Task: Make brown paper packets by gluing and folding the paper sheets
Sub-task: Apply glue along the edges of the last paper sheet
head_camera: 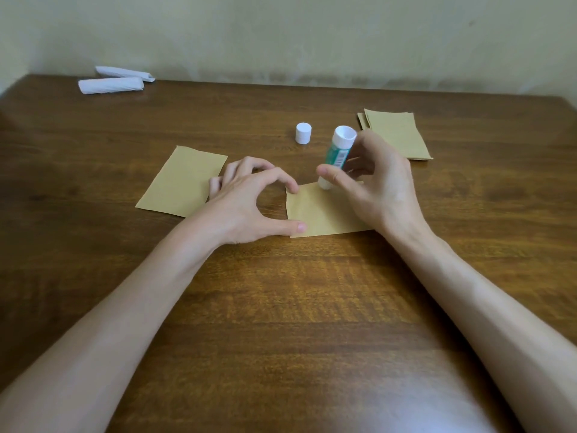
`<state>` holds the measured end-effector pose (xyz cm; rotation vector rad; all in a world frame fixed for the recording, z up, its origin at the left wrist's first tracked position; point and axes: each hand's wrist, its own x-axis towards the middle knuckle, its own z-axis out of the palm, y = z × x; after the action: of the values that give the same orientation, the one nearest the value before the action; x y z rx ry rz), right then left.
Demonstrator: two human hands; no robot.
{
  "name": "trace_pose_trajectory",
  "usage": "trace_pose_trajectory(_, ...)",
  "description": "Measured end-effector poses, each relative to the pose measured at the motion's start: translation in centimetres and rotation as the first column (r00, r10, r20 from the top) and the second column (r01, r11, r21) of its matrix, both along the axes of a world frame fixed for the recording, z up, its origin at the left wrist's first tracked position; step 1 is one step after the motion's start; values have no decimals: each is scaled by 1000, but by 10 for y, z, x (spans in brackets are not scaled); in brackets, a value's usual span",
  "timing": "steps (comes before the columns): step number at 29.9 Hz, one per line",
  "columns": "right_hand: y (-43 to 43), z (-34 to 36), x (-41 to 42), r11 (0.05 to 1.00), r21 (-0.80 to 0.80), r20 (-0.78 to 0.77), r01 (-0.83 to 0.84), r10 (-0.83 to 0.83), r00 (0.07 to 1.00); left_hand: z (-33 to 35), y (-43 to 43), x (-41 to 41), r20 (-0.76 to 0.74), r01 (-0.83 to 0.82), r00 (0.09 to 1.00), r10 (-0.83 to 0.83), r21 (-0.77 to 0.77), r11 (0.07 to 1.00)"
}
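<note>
Surface: a brown wooden table [281, 307] is set against a pale wall [281, 32].
Sheet: one brown sheet [324, 214] is laid flat in the middle of the table, between the two hands.
Left hand: the left hand [246, 201] is arched beside the sheet. The sheet's left edge is pinned by the tips of thumb and forefinger, and nothing is gripped.
Right hand: the right hand [374, 185] is clamped round the glue stick [338, 151], which is held tilted with its lower end touching the sheet's far edge.
Cap: the white cap [303, 132] is stood upright just beyond the stick, apart from it.
Supply: a stack [396, 135] of brown sheets is kept at the far right.
Left paper: a single left paper [181, 182] is seen beside the left hand. Whether it is a finished packet or a plain sheet cannot be told.
Rolls: two white rolls [110, 85] are left at the far left corner.
Handling: the sheet is judged light, thin and limp, likely to slide under the stick and to crease easily. It is best held down at its edges, clear of the glued strip. The stick is judged rigid and is best taken by its barrel.
</note>
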<state>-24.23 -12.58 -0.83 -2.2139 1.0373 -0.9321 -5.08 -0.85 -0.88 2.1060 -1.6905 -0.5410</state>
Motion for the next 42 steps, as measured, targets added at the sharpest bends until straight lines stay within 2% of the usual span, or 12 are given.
trace_pose_trajectory(3,-3,5,-9,998,53,148,-40,32,988,2,1,3,-30,15,999,-15,4,1000)
trace_pose_trajectory(5,-1,13,-16,991,96,190,-92,73,979,4,2,6,-39,29,999,-28,14,999)
trace_pose_trajectory(10,5,17,-27,943,142,76,-300,291,954,6,3,10,-36,41,999,-40,26,999)
trace_pose_trajectory(14,5,14,-25,917,145,-31,-373,381,924,7,3,11,-26,43,999,-42,34,999)
trace_pose_trajectory(24,3,21,-30,916,174,-116,-361,383,917,4,4,12,-23,61,998,-61,11,998)
trace_pose_trajectory(33,5,15,-24,965,85,-97,-250,258,961,5,4,12,-14,66,998,-66,20,998)
trace_pose_trajectory(38,3,16,-25,948,61,-131,-311,317,939,4,3,12,-10,64,998,-63,27,998)
trace_pose_trajectory(42,1,15,-24,956,77,-153,-284,293,944,5,3,11,-5,63,998,-63,43,997)
